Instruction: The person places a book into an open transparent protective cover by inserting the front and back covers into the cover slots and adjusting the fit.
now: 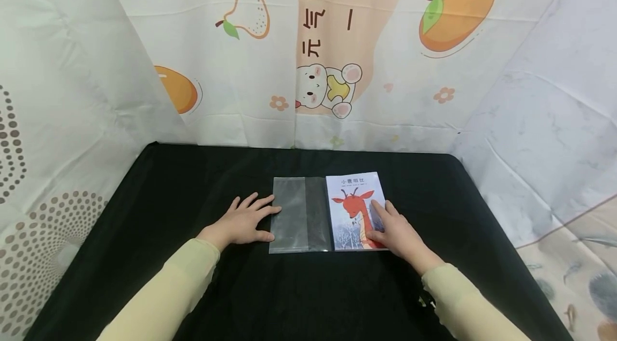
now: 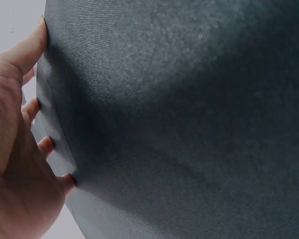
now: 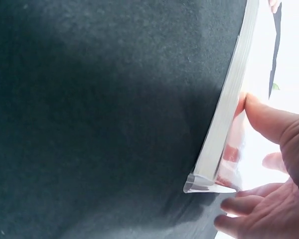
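Currently, book (image 1: 344, 236): lying flat on the black table (image 1: 289, 298), right of centre, with a red deer (image 1: 354, 206) and dark characters showing on its cover.
Clear plastic cover (image 1: 291, 218): spreading out from the book's left side, its outer band looking paler; in the right wrist view, clear plastic is also wrapping past a corner of the book.
Left hand (image 1: 243, 221): spreading its fingers apart, thumb and fingertips touching the plastic's left edge.
Right hand (image 1: 400, 234): resting at the book's right edge, thumb and 1 finger lying on the cover, the fingers spreading loosely.
Sleeves (image 1: 166, 282): covering 2 forearms in pale yellow.
Backdrop cloth (image 1: 270, 62): hanging behind the table, showing printed fruit and a white bear (image 1: 313, 86).
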`<action>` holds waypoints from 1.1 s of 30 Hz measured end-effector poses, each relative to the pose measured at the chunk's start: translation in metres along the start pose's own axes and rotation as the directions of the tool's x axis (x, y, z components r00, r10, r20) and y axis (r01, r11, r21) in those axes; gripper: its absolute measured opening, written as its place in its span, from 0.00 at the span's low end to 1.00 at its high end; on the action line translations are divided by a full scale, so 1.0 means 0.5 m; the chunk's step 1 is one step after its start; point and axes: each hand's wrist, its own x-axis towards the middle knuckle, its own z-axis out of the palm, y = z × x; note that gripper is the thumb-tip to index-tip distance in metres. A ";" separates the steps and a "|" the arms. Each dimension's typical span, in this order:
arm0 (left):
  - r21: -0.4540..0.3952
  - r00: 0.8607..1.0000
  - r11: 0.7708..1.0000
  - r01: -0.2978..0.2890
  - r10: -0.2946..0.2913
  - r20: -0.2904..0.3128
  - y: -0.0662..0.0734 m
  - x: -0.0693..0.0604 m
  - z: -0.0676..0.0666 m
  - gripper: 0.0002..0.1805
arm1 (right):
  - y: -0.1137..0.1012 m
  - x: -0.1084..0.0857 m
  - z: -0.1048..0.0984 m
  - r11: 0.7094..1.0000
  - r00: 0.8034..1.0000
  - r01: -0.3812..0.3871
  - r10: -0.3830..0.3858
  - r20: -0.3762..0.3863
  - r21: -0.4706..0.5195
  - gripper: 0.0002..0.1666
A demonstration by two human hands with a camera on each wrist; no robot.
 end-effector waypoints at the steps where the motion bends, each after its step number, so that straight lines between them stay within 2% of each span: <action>1: 0.001 1.000 1.000 -0.001 0.001 0.000 0.000 0.000 0.000 0.40 | -0.001 -0.001 0.001 1.000 1.000 0.012 -0.012 -0.020 -0.011 0.53; 6: 0.001 1.000 1.000 0.003 -0.003 0.010 -0.001 0.001 -0.001 0.40 | -0.006 -0.010 0.006 0.993 0.988 0.082 -0.093 -0.125 -0.090 0.52; 12: 0.002 1.000 1.000 0.007 -0.007 0.014 -0.001 0.002 -0.001 0.41 | -0.015 -0.018 0.009 0.975 0.964 0.137 -0.171 -0.202 -0.173 0.53; 18: 0.002 1.000 1.000 0.013 -0.013 0.018 -0.003 0.004 -0.002 0.41 | -0.026 -0.023 0.009 0.943 0.927 0.213 -0.278 -0.253 -0.257 0.56; 20: 0.000 1.000 1.000 0.011 -0.011 0.019 -0.002 0.004 -0.003 0.41 | -0.031 -0.026 0.010 0.925 0.905 0.249 -0.328 -0.270 -0.287 0.56; 25: -0.009 1.000 1.000 0.007 -0.006 0.023 -0.001 0.002 -0.005 0.41 | -0.044 -0.027 0.008 0.872 0.858 0.306 -0.427 -0.285 -0.382 0.51; 30: -0.013 1.000 1.000 0.008 -0.008 0.025 -0.002 0.001 -0.007 0.41 | -0.058 -0.026 0.004 0.834 0.852 0.328 -0.464 -0.243 -0.443 0.51; 33: -0.013 1.000 1.000 0.002 -0.001 0.025 -0.003 0.002 -0.008 0.41 | -0.065 -0.025 0.004 0.822 0.851 0.347 -0.479 -0.218 -0.452 0.53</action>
